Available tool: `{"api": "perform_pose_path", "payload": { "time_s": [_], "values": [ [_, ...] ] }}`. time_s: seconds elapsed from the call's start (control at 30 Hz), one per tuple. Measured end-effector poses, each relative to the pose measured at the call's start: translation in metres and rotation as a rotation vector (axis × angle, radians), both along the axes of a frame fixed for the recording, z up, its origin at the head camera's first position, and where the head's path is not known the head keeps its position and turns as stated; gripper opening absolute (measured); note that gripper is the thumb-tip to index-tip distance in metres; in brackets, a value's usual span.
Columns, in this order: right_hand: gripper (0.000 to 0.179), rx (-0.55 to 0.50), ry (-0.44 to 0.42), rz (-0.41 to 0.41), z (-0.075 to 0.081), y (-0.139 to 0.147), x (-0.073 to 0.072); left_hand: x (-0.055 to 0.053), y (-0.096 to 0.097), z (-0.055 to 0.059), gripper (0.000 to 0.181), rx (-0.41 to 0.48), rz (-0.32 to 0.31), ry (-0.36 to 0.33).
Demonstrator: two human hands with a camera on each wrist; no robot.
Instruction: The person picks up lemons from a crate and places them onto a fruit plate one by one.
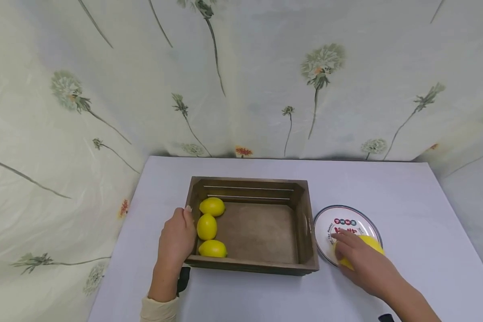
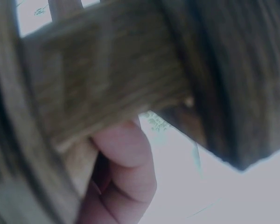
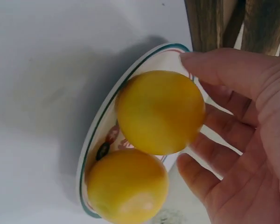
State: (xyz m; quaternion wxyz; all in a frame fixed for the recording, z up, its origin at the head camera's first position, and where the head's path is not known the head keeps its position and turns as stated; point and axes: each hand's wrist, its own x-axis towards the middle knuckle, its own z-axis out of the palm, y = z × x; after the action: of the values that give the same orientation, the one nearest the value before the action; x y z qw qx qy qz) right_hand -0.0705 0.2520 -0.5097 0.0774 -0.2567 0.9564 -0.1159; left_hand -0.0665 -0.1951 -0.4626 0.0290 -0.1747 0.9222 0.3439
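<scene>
My left hand (image 1: pixel 177 237) grips the left end of a brown wooden crate (image 1: pixel 261 232). In the left wrist view its curled fingers (image 2: pixel 128 154) come up under a wooden slat (image 2: pixel 107 79) of the crate. Three yellow lemons (image 1: pixel 207 226) lie along the crate's left inner side. To the crate's right, my right hand (image 1: pixel 364 264) is over a white printed plate (image 1: pixel 326 219). The right wrist view shows two lemons on the plate, an upper lemon (image 3: pixel 161 112) and a lower lemon (image 3: pixel 128 186). Loosely spread, the right fingers and thumb lie beside the upper lemon without closing round it.
A white table (image 1: pixel 241 295) bears the crate and the plate. Behind and beside it hangs a pale curtain (image 1: pixel 257 80) with a dandelion print. The plate's left rim lies close against the crate's right end.
</scene>
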Motion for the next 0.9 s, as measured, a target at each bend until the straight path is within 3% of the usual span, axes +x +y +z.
{"api": "perform_pose_path", "payload": {
  "time_s": [0.27, 0.47, 0.7, 0.9],
  "values": [
    [0.035, -0.059, 0.03, -0.005, 0.007, 0.0, -0.006, 0.0, 0.001, -0.001, 0.043, 0.012, 0.004, 0.001],
    [0.029, -0.108, -0.015, -0.063, 0.025, 0.001, -0.012, -0.001, 0.001, -0.002, 0.043, 0.011, 0.007, 0.005],
    [0.066, -0.103, -0.084, -0.142, 0.057, -0.004, -0.023, -0.002, 0.001, -0.004, 0.043, -0.002, 0.005, 0.01],
    [0.079, -0.128, -0.085, -0.112, 0.084, -0.011, -0.029, -0.002, 0.0, -0.003, 0.043, -0.002, 0.008, 0.018]
  ]
}}
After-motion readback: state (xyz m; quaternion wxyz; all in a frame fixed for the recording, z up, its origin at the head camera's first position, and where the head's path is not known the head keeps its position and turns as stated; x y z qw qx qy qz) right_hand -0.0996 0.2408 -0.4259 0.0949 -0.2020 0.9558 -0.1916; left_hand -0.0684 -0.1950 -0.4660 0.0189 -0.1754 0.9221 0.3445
